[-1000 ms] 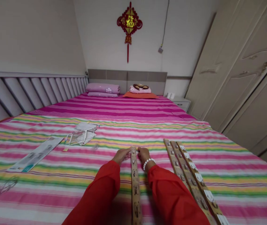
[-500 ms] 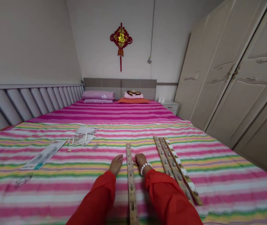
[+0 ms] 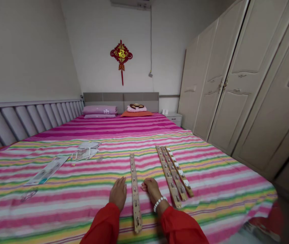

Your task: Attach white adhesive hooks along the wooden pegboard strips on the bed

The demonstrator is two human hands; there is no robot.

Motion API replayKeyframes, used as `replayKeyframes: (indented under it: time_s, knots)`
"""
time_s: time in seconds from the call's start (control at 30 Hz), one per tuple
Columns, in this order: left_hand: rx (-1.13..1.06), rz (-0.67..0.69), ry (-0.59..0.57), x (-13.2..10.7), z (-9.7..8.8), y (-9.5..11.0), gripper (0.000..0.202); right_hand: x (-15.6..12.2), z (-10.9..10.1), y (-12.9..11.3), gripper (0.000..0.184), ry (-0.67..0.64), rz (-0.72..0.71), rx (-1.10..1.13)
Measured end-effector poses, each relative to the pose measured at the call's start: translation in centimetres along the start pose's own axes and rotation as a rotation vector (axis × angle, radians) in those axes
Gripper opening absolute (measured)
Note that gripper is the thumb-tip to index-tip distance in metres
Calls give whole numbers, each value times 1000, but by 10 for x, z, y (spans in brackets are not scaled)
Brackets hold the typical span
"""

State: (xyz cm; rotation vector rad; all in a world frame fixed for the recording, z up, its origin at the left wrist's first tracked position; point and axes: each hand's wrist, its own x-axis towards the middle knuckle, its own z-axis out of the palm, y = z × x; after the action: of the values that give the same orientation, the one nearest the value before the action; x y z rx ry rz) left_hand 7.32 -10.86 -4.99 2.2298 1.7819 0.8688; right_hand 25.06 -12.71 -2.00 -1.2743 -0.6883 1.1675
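Note:
A narrow wooden strip point(image 3: 135, 193) with a row of small metal fittings lies lengthwise on the striped bedspread between my hands. My left hand point(image 3: 119, 191) rests to its left, fingers stretched out and the palm down, apart from the strip. On the other side, my right hand point(image 3: 151, 188), with a white bead bracelet point(image 3: 159, 203) at the wrist, has its fingers curled in; nothing shows in them. To the right lie two more wooden strips with metal fittings point(image 3: 168, 174) side by side, and a strip with white pieces point(image 3: 179, 169) along it.
On the left of the bedspread point(image 3: 70, 210) are a flat clear package point(image 3: 48, 171), some plastic wrappers point(image 3: 86, 150) and a small tangle of thin wire or cord point(image 3: 29, 194). Folded bedding point(image 3: 100, 110) sits by the headboard point(image 3: 140, 101). A tall wardrobe point(image 3: 238, 101) stands on the right.
My view has tilted up and turned right. My left hand is now flatter, with its fingers extended, and lies a little farther from the strip. My right hand stays curled beside it.

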Motion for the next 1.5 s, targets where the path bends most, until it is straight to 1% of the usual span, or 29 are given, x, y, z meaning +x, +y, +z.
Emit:
replayKeyframes:
  time_s: [0.07,0.2,0.27,0.37,0.43,0.5,0.57,0.63,0.7,0.8,1.0,1.23,1.4,1.5]
  knots:
    - [34,-13,-20,-13,-1,0,48,-18,-13,3,15,0,21,41]
    - [62,-24,-73,-39,-1,-7,51,-46,-36,11,26,-17,71,136]
    - [64,-21,-100,-49,-2,-11,52,-56,-44,18,29,-30,83,145]
    - [37,-22,-131,-54,-5,-14,52,-73,-51,32,26,-28,104,106]
    - [20,-35,-157,-52,-9,-13,50,-88,-51,42,30,-39,139,96]
    - [23,-43,-184,-49,-13,-11,49,-106,-49,50,35,-105,197,145]
    - [38,-46,-198,-48,-15,-8,50,-124,-45,54,38,-214,277,246]
    - [51,-51,-197,-48,-17,-5,51,-139,-41,55,38,-329,339,342]
    - [62,-58,-192,-50,-17,-3,51,-147,-37,54,35,-406,350,396]
    - [78,-42,-170,-54,-15,-3,51,-149,-34,53,33,-434,315,434]
    - [135,11,-88,-60,-9,-4,50,-144,-34,58,36,-375,256,421]
    - [226,12,23,-69,-4,5,49,-136,-31,64,35,-353,166,406]
    - [239,41,89,-77,5,-2,49,-126,-32,73,42,-342,182,422]
    - [225,65,129,-81,10,-7,48,-124,-37,72,40,-328,189,458]
